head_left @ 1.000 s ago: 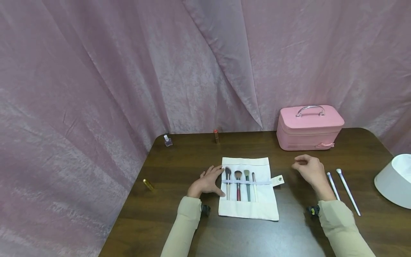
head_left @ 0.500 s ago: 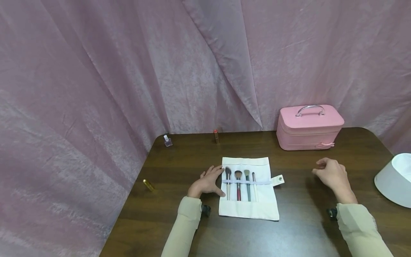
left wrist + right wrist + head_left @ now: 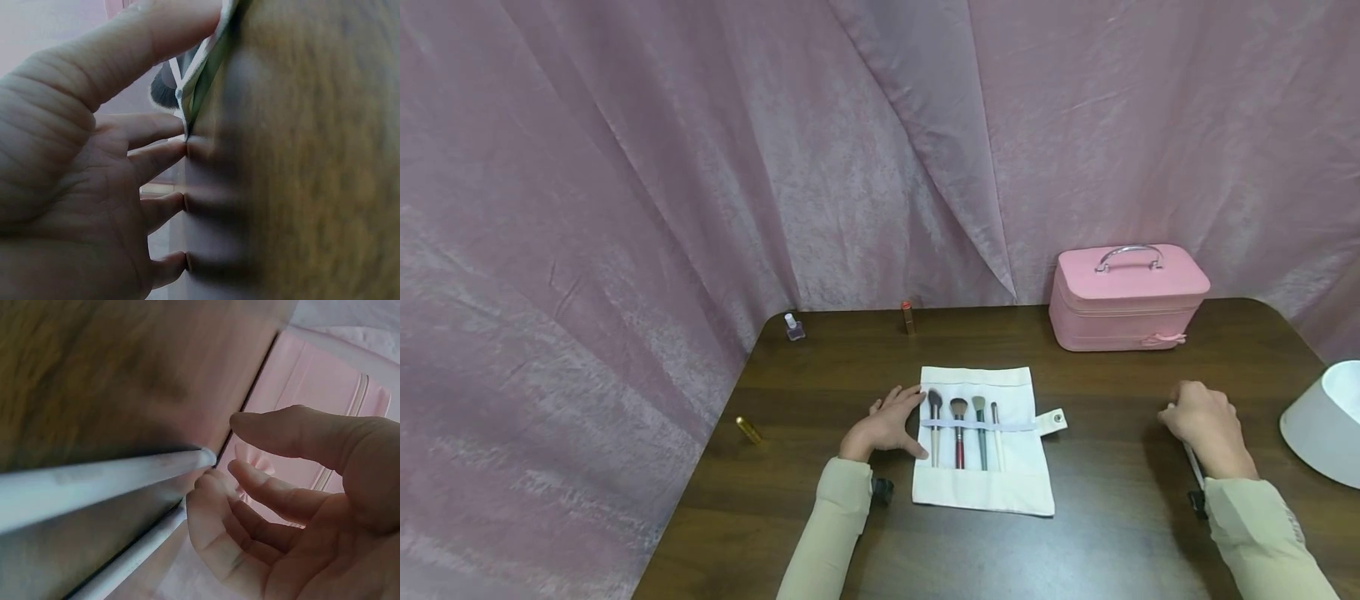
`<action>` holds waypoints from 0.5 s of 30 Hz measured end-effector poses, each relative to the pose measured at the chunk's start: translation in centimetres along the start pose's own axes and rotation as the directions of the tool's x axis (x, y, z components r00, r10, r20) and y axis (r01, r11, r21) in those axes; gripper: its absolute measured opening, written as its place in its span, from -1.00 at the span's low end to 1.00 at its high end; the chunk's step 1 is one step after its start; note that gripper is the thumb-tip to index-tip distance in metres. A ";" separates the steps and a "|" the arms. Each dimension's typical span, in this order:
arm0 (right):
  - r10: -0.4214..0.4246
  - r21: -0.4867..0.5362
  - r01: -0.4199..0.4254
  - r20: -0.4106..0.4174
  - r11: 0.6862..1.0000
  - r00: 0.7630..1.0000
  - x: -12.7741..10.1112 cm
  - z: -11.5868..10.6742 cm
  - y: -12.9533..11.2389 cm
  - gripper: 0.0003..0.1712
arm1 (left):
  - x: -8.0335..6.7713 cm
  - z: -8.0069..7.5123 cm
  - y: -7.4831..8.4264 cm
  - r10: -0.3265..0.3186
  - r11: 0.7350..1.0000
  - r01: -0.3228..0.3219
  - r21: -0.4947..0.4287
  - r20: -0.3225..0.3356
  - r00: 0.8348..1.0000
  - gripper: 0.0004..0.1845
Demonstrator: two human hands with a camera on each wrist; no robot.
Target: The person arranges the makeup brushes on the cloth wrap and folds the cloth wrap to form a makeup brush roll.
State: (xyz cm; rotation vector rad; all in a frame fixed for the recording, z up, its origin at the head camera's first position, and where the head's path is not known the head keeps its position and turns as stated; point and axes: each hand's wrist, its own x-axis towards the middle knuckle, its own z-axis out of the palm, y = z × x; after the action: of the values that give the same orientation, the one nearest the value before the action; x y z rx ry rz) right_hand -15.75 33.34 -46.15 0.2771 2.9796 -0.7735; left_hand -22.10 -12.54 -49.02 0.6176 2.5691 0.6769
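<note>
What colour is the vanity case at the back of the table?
Pink, with a silver handle; the vanity case shows best in the head view.

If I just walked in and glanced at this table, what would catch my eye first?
Probably the white cloth brush roll spread open mid-table, four makeup brushes tucked under its band, with the left hand resting flat at its left edge. Next, the pink vanity case with a metal handle at the back right. The right hand is down over white slender sticks near the right edge; whether its grip has closed on one is unclear.
</note>
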 end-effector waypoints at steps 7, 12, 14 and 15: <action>-0.004 0.018 0.004 0.029 1.000 1.000 -0.3 0.2 0.5 -0.80 | 0.0 0.1 0.0 -0.007 1.000 0.007 -0.003 -0.001 1.000 0.09; -0.020 0.038 0.019 0.030 0.999 0.999 -0.2 0.4 0.7 -0.77 | 0.1 0.0 0.0 -0.003 1.000 0.003 0.006 -0.005 1.000 0.09; -0.033 0.034 0.032 0.030 0.999 0.999 -0.1 0.4 0.9 -0.81 | 0.0 0.0 0.0 -0.002 1.000 0.002 0.002 -0.003 1.000 0.09; -0.037 0.029 0.036 0.028 0.999 0.999 0.0 0.3 0.9 -0.83 | 0.0 0.0 0.1 -0.002 1.000 0.002 0.002 -0.001 1.000 0.09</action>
State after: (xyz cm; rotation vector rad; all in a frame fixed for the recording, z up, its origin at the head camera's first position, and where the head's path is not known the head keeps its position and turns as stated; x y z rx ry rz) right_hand -15.61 33.95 -46.83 0.2120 2.9573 -0.8165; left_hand -22.12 -12.48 -48.96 0.6150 2.5716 0.6747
